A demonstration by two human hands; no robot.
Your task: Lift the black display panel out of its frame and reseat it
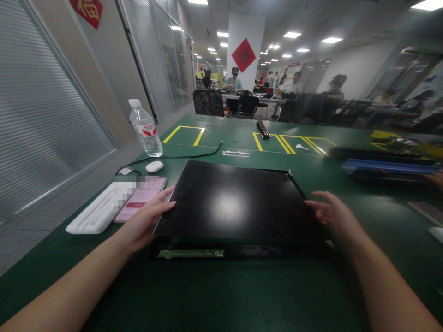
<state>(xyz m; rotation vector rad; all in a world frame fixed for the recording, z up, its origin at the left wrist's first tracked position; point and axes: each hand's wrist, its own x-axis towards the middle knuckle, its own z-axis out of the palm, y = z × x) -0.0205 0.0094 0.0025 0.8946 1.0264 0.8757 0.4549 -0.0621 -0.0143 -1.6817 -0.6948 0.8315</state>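
A glossy black LCD panel (228,203) lies tilted in front of me, its left side raised. My left hand (147,219) grips its left edge, thumb on top and fingers along the side. At the right edge is my right hand (334,214), fingers apart, the fingertips at or very near the edge; whether they touch it I cannot tell. Under the panel sits a dark frame or backing (273,251), mostly covered. A narrow green circuit board (190,253) shows along its front.
To the left are a white case (93,212), a phone (138,203), a white mouse-like object (154,166), a black cable (183,157) and a water bottle (147,131). Yellow tape (258,142) marks the far table. At right lie blurred dark strips (387,168) near another person's hand (434,179).
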